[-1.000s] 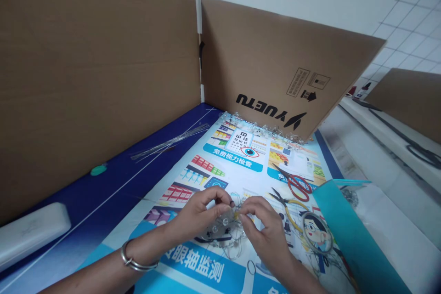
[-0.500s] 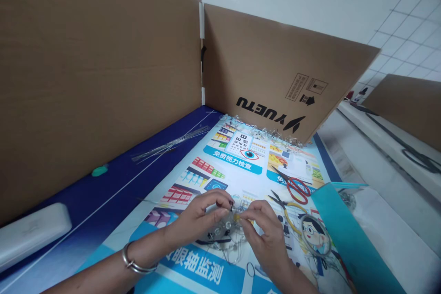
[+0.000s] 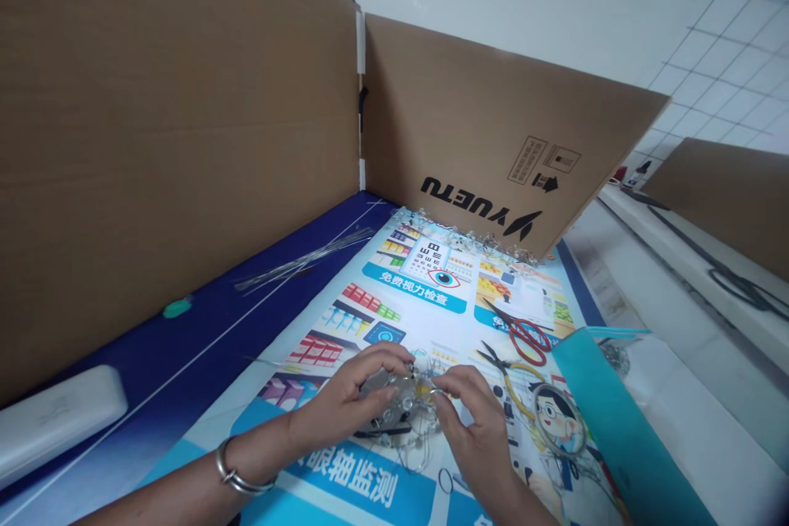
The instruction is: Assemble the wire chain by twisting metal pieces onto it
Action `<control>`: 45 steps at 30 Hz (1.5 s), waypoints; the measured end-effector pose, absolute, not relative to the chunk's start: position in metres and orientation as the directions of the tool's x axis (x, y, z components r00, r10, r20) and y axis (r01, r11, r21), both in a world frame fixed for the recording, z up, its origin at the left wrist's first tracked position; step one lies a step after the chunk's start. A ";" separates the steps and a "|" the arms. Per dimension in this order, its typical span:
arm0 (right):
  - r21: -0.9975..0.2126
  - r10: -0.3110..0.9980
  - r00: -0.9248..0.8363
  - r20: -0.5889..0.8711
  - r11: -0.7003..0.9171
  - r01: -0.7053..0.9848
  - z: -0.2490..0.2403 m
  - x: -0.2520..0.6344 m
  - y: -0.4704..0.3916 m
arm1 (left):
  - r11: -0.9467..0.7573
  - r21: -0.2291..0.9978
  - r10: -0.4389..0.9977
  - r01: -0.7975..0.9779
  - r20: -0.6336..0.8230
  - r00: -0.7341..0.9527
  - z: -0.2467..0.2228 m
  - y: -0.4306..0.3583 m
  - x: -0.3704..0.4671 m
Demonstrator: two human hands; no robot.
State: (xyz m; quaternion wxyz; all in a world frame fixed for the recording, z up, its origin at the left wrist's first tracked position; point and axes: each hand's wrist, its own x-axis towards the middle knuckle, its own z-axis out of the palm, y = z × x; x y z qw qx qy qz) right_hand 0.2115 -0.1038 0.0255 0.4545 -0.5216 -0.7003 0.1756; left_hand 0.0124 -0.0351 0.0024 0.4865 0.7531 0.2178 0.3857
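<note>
A tangle of thin wire with clear beads (image 3: pixel 408 419) lies on the printed sheet between my hands. My left hand (image 3: pixel 354 386) curls over its left side, with the thumb and forefinger near the top of the beads. From the right, my right hand (image 3: pixel 472 411) pinches at the edge of the wire and beads with thumb and forefinger. The exact piece between the fingers is too small to make out. A silver bangle (image 3: pixel 231 472) circles my left wrist.
Red-handled scissors (image 3: pixel 527 337), yellow-handled pliers (image 3: pixel 514 382) and a wire coil (image 3: pixel 558 421) lie right of my hands, beside a teal box (image 3: pixel 622 419). Cardboard walls (image 3: pixel 493 115) stand behind and left. Straight wires (image 3: pixel 302 259) and a white case (image 3: pixel 62 419) are at left.
My left thumb has moved slightly away from the fingertips and the beads. My right fingertips have shifted a little right. The view has shifted slightly.
</note>
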 end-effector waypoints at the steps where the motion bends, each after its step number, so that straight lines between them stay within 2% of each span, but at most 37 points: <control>1: -0.728 0.892 -0.026 0.450 0.384 0.568 0.025 0.211 -0.104 | -0.431 0.901 0.705 -0.048 0.370 0.605 0.002 -0.035 0.012; 7: -0.796 0.909 0.062 0.412 0.326 0.509 0.022 0.209 -0.105 | -0.422 0.905 0.715 -0.052 0.368 0.595 0.000 -0.037 0.011; 12: -0.797 0.915 0.039 0.401 0.328 0.507 0.020 0.209 -0.108 | -0.417 0.908 0.724 -0.046 0.362 0.587 0.000 -0.037 0.011; 16: -0.728 0.881 0.010 0.473 0.384 0.568 0.022 0.209 -0.109 | -0.423 0.906 0.721 -0.037 0.361 0.592 0.001 -0.037 0.012; 20: -0.593 0.818 -0.053 0.572 0.457 0.663 0.022 0.208 -0.111 | -0.451 0.892 0.717 -0.044 0.391 0.577 0.000 -0.039 0.012; 30: -0.424 0.775 -0.114 0.622 0.456 0.782 0.023 0.206 -0.112 | -0.549 0.835 0.682 -0.038 0.474 0.557 0.000 -0.043 0.013; 37: -0.384 0.782 -0.135 0.608 0.439 0.812 0.024 0.204 -0.115 | -0.588 0.809 0.638 0.004 0.460 0.618 0.005 -0.047 0.011; 45: -0.381 0.837 -0.149 0.527 0.389 0.839 0.032 0.202 -0.118 | -0.677 0.725 0.642 0.124 0.499 0.583 0.011 -0.051 0.019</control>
